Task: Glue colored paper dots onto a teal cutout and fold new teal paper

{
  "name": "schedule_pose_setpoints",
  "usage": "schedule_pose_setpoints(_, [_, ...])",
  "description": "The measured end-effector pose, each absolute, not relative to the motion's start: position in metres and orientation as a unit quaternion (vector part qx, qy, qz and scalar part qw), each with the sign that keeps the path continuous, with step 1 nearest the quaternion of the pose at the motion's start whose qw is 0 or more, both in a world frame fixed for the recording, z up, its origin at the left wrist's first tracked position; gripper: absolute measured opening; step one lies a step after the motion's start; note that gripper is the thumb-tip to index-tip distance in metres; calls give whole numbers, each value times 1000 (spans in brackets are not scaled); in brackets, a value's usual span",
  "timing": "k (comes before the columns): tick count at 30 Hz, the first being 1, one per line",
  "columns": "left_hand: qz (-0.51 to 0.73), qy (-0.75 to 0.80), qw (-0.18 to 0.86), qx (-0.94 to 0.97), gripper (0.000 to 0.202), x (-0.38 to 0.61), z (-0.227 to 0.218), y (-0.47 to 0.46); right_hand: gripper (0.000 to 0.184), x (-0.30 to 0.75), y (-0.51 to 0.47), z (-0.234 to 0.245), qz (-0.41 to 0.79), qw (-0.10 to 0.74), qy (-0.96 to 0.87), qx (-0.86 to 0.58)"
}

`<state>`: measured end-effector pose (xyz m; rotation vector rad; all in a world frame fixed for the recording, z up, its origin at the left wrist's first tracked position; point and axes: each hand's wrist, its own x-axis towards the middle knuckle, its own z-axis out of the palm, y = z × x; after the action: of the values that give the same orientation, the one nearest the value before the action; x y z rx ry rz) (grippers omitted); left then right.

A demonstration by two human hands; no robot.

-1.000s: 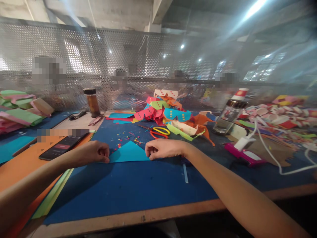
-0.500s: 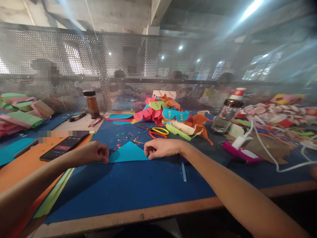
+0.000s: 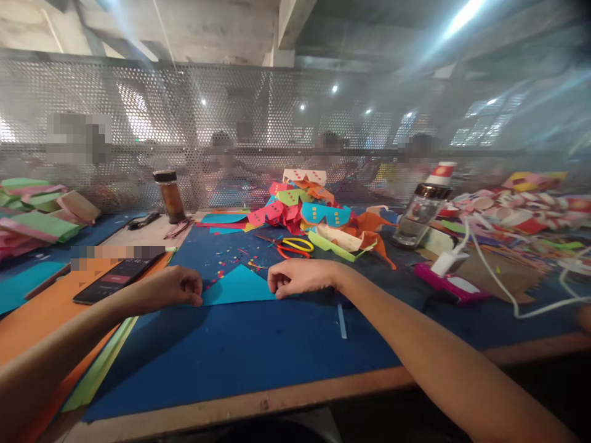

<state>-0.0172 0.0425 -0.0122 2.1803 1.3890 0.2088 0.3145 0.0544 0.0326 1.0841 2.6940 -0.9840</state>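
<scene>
A folded piece of light blue paper (image 3: 237, 285) lies on the dark blue mat (image 3: 258, 351), shaped like a triangle with its tip pointing away from me. My left hand (image 3: 173, 287) is curled and pinches the paper's left corner. My right hand (image 3: 300, 277) is curled too and pinches the right corner. Both forearms rest low over the mat.
Scissors with yellow and orange handles (image 3: 293, 245) lie behind the paper, before a heap of coloured paper pieces (image 3: 314, 212). A phone (image 3: 117, 277) sits on orange sheets at left. A glass bottle (image 3: 422, 212), a brown jar (image 3: 168, 195) and a pink device with white cable (image 3: 450, 284) stand around. A perforated metal screen (image 3: 277, 123) closes the back.
Both hands keep their hold on the paper corners. The view has shifted slightly; nothing else has moved.
</scene>
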Motion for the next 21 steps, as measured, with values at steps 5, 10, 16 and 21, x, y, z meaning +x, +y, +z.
schedule_pose_setpoints(5, [88, 516, 267, 809, 20, -12, -5, 34, 14, 315, 54, 33, -326, 35, 877, 351])
schedule_pose_setpoints(10, [80, 515, 269, 810, 21, -10, 2, 29, 14, 315, 55, 33, -324, 36, 879, 348])
schedule_pose_setpoints(16, [75, 516, 274, 808, 24, -9, 2, 33, 13, 315, 55, 32, -320, 35, 881, 348])
schedule_pose_setpoints(21, [70, 510, 267, 815, 25, -10, 2, 34, 10, 314, 55, 31, -314, 31, 884, 345])
